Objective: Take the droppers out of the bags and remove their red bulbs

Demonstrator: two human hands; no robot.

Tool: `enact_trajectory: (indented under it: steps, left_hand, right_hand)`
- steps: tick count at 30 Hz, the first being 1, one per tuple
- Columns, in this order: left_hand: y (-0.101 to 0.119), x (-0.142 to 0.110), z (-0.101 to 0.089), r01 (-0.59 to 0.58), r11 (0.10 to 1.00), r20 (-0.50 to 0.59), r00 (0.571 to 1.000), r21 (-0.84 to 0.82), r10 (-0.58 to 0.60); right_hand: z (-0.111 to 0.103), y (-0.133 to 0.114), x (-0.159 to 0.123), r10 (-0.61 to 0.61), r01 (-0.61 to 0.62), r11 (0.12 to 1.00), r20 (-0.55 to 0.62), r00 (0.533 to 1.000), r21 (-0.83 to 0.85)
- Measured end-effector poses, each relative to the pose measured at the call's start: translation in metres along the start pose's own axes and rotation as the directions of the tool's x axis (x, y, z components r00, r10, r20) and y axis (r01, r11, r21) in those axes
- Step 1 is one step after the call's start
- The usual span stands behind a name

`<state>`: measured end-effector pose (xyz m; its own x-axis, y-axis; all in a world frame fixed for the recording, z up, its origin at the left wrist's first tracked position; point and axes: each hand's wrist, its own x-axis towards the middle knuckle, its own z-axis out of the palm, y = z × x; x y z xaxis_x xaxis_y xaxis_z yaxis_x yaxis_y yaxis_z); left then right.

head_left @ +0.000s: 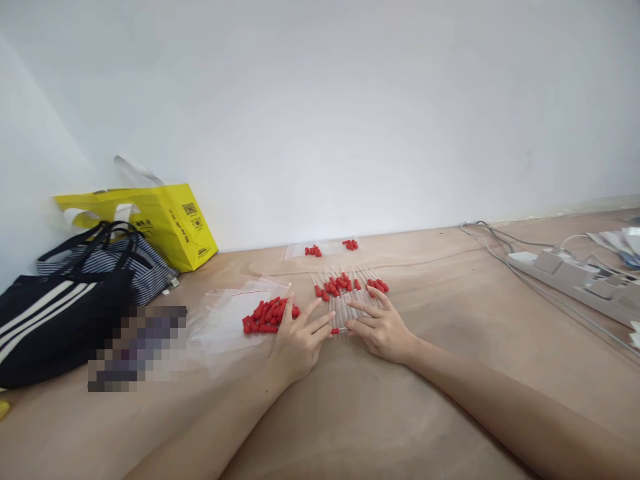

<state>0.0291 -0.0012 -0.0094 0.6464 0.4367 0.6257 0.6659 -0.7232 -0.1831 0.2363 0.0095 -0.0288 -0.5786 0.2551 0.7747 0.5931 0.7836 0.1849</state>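
My left hand has its thumb and index finger closed on a small red rubber bulb, the other fingers fanned out. Facing it, my right hand pinches a thin clear dropper tube whose end is at the bulb; whether the two are joined I cannot tell. Under and between the hands lies a row of bare clear tubes. Just beyond, several droppers with red bulbs lie with their tubes pointing away. A pile of loose red bulbs sits left of my left hand, on clear plastic bags.
Bagged red-bulbed droppers lie near the wall. At left stand a yellow bag, a striped bag and a black bag, beside a blurred-out patch. A power strip with grey cables lies at right.
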Motion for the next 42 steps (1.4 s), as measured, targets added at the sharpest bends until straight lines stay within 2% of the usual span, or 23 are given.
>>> enact_trajectory:
  steps: [14, 20, 23, 27, 30, 37, 42]
  left_hand:
    - [0.001, 0.001, -0.005, -0.077, 0.997, -0.022, 0.997, 0.03, 0.078]
    - [0.004, 0.002, -0.004, -0.077, 0.997, -0.055, 0.996, -0.002, 0.076]
    - [-0.002, -0.003, -0.006, -0.061, 0.998, -0.059, 0.996, 0.004, 0.062]
    - [-0.018, -0.014, -0.015, 0.052, 0.997, -0.065, 0.997, 0.059, -0.048]
    - [-0.026, -0.017, -0.02, 0.071, 0.993, -0.073, 0.995, 0.093, -0.064]
    - [-0.026, -0.014, -0.016, 0.097, 0.972, -0.071, 0.994, 0.213, -0.084]
    - [-0.027, -0.015, -0.015, 0.115, 0.97, -0.09, 0.991, 0.212, -0.098]
  right_hand:
    - [-0.005, 0.0, -0.004, 0.008, -0.008, 0.998, 0.004, 1.0, 0.059]
    - [-0.005, -0.001, -0.005, 0.012, -0.012, 0.999, 0.001, 1.0, 0.053]
    - [-0.008, 0.004, -0.008, 0.01, -0.01, 0.999, -0.011, 1.0, 0.042]
    - [-0.018, 0.019, -0.019, 0.152, -0.153, 0.988, -0.073, 0.986, -0.012]
    - [-0.019, 0.028, -0.027, 0.255, -0.259, 0.965, -0.075, 0.964, -0.042]
    - [0.002, 0.026, -0.025, 0.425, -0.425, 0.899, 0.03, 0.905, 0.102]
    - [0.017, 0.012, -0.007, 0.435, -0.435, 0.886, 0.037, 0.9, 0.159]
